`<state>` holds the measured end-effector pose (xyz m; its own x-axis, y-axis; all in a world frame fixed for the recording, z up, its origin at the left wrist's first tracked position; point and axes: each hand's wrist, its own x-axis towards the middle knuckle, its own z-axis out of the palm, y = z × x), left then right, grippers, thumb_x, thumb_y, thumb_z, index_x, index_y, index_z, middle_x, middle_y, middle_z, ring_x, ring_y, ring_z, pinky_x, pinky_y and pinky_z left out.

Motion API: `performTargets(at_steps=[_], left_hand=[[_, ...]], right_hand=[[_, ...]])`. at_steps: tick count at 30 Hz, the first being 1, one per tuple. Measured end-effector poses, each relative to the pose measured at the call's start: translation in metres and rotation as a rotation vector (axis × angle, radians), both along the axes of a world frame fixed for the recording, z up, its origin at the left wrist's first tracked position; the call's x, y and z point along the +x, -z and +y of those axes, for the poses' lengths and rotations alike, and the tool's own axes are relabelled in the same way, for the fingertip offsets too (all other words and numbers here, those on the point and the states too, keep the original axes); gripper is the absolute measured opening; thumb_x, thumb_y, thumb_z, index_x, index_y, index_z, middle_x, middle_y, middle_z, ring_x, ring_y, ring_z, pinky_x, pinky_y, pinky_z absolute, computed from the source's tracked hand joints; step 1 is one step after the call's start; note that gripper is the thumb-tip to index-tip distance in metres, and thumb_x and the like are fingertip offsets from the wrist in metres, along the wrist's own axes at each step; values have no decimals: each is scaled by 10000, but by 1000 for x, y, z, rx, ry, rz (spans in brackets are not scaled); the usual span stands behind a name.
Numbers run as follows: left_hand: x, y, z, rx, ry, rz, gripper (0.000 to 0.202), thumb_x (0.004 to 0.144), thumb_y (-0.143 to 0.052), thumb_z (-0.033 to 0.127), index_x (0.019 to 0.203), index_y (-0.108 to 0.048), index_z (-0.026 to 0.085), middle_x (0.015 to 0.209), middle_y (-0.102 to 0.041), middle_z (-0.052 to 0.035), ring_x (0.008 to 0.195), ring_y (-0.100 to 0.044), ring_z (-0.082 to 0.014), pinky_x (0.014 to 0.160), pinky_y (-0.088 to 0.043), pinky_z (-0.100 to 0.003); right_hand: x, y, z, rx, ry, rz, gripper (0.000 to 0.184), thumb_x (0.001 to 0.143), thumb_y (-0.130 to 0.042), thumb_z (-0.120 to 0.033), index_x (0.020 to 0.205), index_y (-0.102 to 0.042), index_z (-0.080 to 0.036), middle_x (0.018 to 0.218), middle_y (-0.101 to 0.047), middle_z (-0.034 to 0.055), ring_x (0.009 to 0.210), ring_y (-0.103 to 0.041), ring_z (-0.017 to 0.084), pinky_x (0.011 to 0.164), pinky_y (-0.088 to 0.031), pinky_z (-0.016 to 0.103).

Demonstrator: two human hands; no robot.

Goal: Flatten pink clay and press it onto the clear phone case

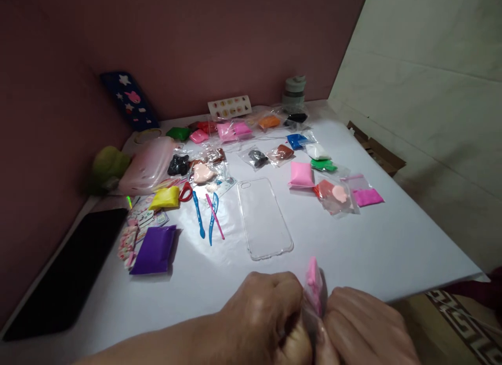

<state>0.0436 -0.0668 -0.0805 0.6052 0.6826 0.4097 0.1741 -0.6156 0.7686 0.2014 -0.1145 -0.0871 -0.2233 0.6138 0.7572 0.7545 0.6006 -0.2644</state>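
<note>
Near the front edge of the white table, both my hands grip one small clear packet of pink modelling clay (312, 281). My left hand (266, 312) is closed in a fist on the packet's left side. Closed as well, my right hand (364, 323) pinches it from the right, and its fingertips are partly hidden. The pink lump sticks up between the two hands. Just beyond them a clear phone case (264, 218) lies flat. Left of the case are two blue modelling tools (198, 214) and a thin pink tool (215, 216).
A purple packet (153, 250), a yellow packet (164, 197) and a black phone-like slab (66, 273) lie on the left. Several clay packets spread across the back and right, among them a pink one (301, 174). A bottle (294, 93) and a decorated blue case (129, 101) stand behind.
</note>
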Motion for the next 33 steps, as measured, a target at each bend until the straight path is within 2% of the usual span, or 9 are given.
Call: performTargets(at_steps=[3,5,8,11,15,21,25,29,33], left_hand=[[-2,-3,-1,7,-4,97,184,715,-410,104,662,-285,227,549,-391,52,466,-309,-81,423,-238,-245],[-5,-10,1,-32,10,180,186,766,-417,124,674,-295,229,573,-418,39,489,-321,-92,446,-254,-264],[-8,-23,8,-269,122,269,158,849,-402,185,703,-353,217,614,-491,15,518,-386,-96,461,-313,-241],[-9,-36,14,-438,200,323,167,887,-393,194,721,-385,208,635,-509,17,530,-407,-88,476,-353,-207],[-10,-38,9,-288,173,350,170,875,-433,147,717,-479,190,661,-581,0,546,-468,-93,520,-413,-200],[-11,-19,-8,-14,95,326,161,806,-452,106,674,-494,188,607,-596,14,505,-483,-102,516,-453,-220],[-11,-21,-5,2,109,293,131,766,-449,106,675,-475,195,604,-581,14,497,-470,-103,485,-450,-218],[-14,-31,1,24,210,324,98,802,-469,117,736,-495,184,670,-600,-19,553,-485,-123,529,-487,-244],[-13,-27,-2,41,199,359,155,861,-447,143,721,-511,163,648,-553,-10,541,-434,-118,481,-422,-251]], right_hand=[[2,2,-4,-138,-6,-16,329,778,-485,66,573,-413,-182,529,-382,-9,521,-358,117,540,-228,350],[4,2,-4,-141,-26,-23,352,789,-482,65,554,-397,-184,526,-352,-13,523,-335,116,535,-214,352],[5,0,-3,-154,-75,-74,328,791,-486,60,570,-438,-177,542,-384,-3,544,-358,127,542,-230,355],[4,-2,-2,-137,-23,-44,315,784,-492,64,588,-426,-174,557,-379,-10,557,-353,122,553,-252,346],[3,-3,-3,-153,-42,16,318,784,-473,54,583,-383,-176,561,-343,-17,547,-335,109,541,-237,332],[3,5,-3,-152,-79,39,260,747,-451,39,609,-446,-181,544,-378,-11,503,-359,117,506,-227,327],[-2,11,-2,-43,-28,65,232,728,-455,1,625,-436,-206,506,-377,-20,461,-365,130,487,-231,330],[-7,7,-3,-3,50,56,204,747,-443,-32,662,-435,-217,491,-397,-21,458,-408,143,495,-288,339],[-8,2,-10,-132,103,34,214,774,-433,-21,685,-435,-215,524,-464,-4,509,-466,159,558,-352,350]])
